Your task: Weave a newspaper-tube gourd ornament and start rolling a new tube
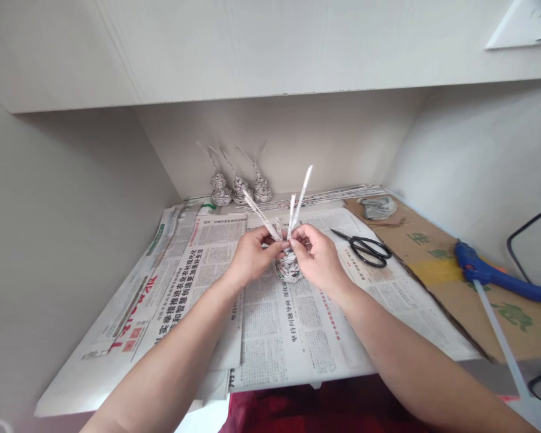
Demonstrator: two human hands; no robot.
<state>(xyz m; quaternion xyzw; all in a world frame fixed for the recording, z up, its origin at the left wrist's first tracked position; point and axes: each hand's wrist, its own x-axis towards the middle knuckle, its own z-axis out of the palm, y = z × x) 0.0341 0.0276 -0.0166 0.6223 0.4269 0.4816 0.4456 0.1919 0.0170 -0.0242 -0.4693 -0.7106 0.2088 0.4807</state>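
A small woven piece of rolled newspaper (288,268) stands between my hands, its body rounded and its top hidden by my fingers. Several paper strips (302,195) stick up from it. My left hand (258,252) pinches the woven piece at its upper left, thumb and fingers together at the base of the strips. From the right, my right hand (316,255) grips the same spot, with thumb and forefinger closed by the upright strips. The two thumbs nearly meet in front.
Newspaper (198,282) covers the table. Three woven gourds (220,195) stand at the back wall beside long paper rolls (315,198). Black scissors (365,248) lie to the right. Farther right, a blue glue gun (500,273) and a crumpled cloth (379,208) rest on cardboard (437,285). A shelf overhangs.
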